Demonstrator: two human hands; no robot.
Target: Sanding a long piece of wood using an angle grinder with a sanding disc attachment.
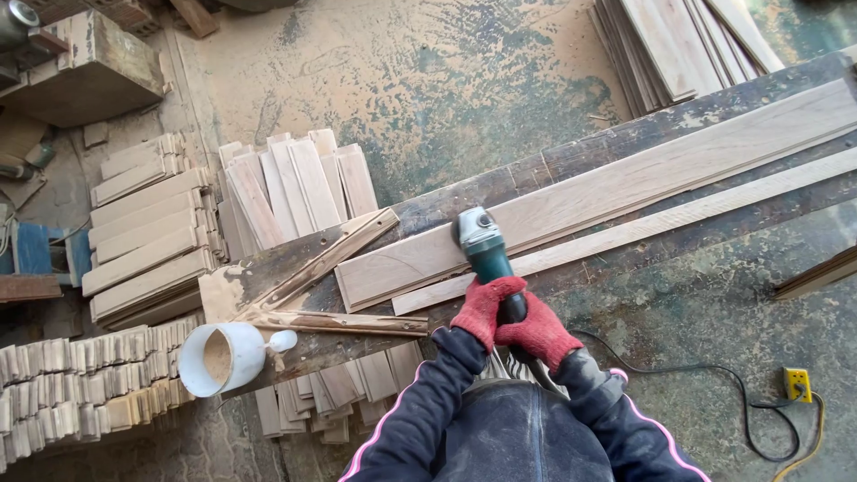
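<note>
Stacks of short wooden slats [143,236] are seen on the floor at far left. A white jug [223,357] lies on its side at the near left end of the counter [714,295], beside two rough wooden strips [330,259]. At centre, a green angle grinder [482,245] is gripped by both red-gloved hands: the left hand [484,308] is clenched around its body, the right hand [538,335] is clenched just behind. The grinder head rests on the near edge of a long pale plank [625,187]. A narrower batten [678,223] lies just beside it. A black cable [714,384] runs to a yellow plug [797,384] at right.
</note>
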